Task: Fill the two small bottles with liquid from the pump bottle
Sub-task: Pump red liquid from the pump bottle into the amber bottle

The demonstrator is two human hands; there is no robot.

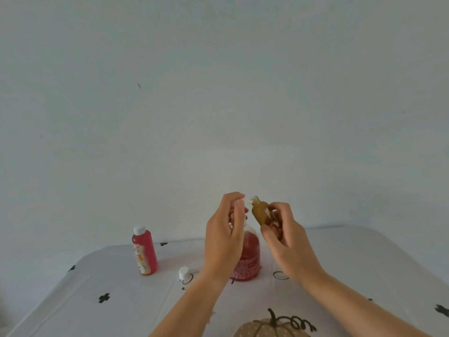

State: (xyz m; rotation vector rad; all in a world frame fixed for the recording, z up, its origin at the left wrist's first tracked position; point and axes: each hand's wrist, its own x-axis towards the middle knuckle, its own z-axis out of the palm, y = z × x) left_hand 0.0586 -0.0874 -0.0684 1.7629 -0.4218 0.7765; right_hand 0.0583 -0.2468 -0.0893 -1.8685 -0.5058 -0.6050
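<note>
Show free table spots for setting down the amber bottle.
Free: table right of the pump bottle, out to its edge; near-left corner before the red bottle. Crowded: centre, with left hand on the pump, right hand holding amber bottle, white cap, pumpkin.

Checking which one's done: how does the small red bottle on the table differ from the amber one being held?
The red bottle stands on the table, with no hand on it; the amber bottle is held tilted in the right hand. The red bottle wears a white cap; the amber bottle's neck is open. Both are small.
</note>
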